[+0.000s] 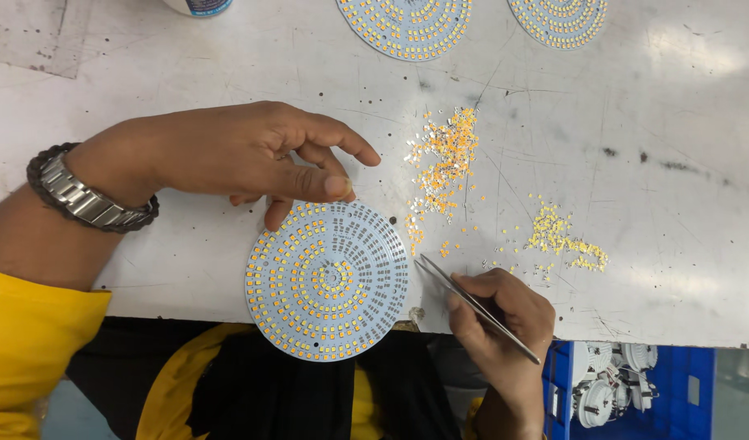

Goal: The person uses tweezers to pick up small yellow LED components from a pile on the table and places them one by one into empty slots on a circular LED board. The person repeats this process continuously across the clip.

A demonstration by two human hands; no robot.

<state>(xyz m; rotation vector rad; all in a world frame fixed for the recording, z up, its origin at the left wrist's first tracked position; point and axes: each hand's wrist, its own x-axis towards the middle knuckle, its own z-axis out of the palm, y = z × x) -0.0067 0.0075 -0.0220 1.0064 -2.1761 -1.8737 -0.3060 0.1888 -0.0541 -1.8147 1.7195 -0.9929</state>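
Observation:
A round white circuit board (328,281) with rings of small yellow chips lies at the table's near edge; part of its right side shows bare pads. My left hand (244,155) rests on the board's top rim, fingers touching it, a metal watch and dark bracelet at the wrist. My right hand (496,314) grips metal tweezers (472,303), whose tips point up-left just beside the board's right edge. A loose pile of orange and silver chips (443,159) lies above the tweezers. A smaller yellow chip pile (566,240) is to the right.
Two more round boards, one (407,24) at the top middle and another (560,18) further right, lie at the far edge. A white container (197,6) stands at top left. A blue crate (627,391) with white parts sits below the worn white table (651,147).

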